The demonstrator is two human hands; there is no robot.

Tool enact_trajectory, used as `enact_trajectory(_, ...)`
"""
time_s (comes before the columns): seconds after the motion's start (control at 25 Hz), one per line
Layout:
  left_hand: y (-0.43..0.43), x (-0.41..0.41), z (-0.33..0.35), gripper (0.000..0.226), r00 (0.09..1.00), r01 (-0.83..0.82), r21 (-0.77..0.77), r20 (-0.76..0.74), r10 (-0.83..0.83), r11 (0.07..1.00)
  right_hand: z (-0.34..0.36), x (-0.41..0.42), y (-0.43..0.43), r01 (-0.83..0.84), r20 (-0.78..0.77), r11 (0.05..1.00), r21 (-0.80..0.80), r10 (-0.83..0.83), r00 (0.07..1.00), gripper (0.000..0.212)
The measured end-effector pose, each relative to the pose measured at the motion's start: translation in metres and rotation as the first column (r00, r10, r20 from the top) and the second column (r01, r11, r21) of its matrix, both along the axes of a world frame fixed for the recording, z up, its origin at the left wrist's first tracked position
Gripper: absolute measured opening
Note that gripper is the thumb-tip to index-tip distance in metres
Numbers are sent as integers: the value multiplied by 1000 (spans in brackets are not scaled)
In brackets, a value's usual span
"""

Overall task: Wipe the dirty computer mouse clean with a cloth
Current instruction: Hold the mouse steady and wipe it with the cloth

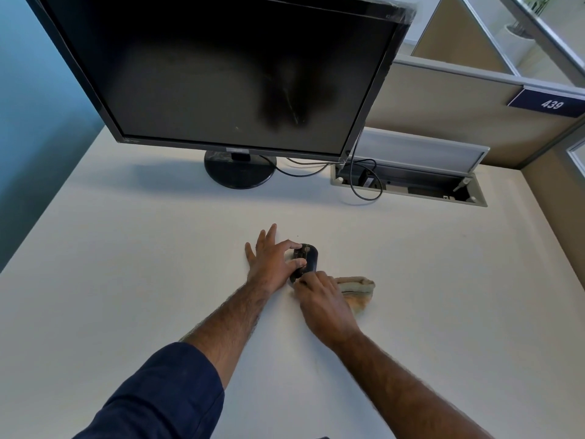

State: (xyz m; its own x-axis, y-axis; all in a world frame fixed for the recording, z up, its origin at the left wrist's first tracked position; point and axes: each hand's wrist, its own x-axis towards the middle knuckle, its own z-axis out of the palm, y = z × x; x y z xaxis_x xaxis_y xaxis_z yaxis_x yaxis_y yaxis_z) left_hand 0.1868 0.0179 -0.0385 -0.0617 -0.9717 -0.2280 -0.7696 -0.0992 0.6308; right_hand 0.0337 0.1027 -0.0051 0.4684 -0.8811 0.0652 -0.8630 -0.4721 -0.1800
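A dark computer mouse [308, 258] with brownish dirt on its left side lies on the white desk [126, 248], near the middle. My left hand [269, 261] grips its left side with thumb and forefinger, the other fingers spread on the desk. My right hand [323, 299] is closed on a beige cloth [357, 288] and presses against the mouse's near end. Most of the cloth trails out to the right of that hand; the part under the hand is hidden.
A black monitor [221, 74] on a round stand [239, 171] rises at the back of the desk. To its right, an open cable tray [408, 182] is set into the desk with a black cable [364, 194] looping out. Beige partitions close the right side.
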Motion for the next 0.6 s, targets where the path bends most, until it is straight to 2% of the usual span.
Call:
enact_trajectory(0.08, 0, 0, 0, 37, 1000, 8, -6, 6, -8, 1000, 7, -6, -2, -101, 37, 992, 70, 98, 994, 20)
enact_trajectory(0.12, 0, -1, 1, 36, 1000, 16, -8, 7, -15, 1000, 11, -11, -6, -100, 71, 990, 97, 93, 993, 19)
enact_trajectory(0.24, 0, -1, 3, 39, 1000, 25, -7, 5, -25, 1000, 21, -27, -20, 60, 217, 989, 133, -88, 972, 14)
enact_trajectory(0.32, 6, -2, 2, 57, 1000, 0, 0, 15, 0, 1000, 25, -34, -31, 168, 320, 971, 167, -215, 923, 11)
enact_trajectory(0.4, 14, -4, 0, 91, 998, -23, 46, 67, 19, 999, 29, -39, -46, 234, 358, 953, 194, -291, 887, 12)
enact_trajectory(0.48, 20, -7, -2, 117, 989, -40, 98, 146, 25, 994, 33, -41, -64, 262, 337, 937, 230, -330, 882, 13)
enact_trajectory(0.6, 21, -11, 0, 137, 977, -113, 154, 195, 82, 982, 43, -32, -82, 210, 246, 939, 274, -279, 928, 27)
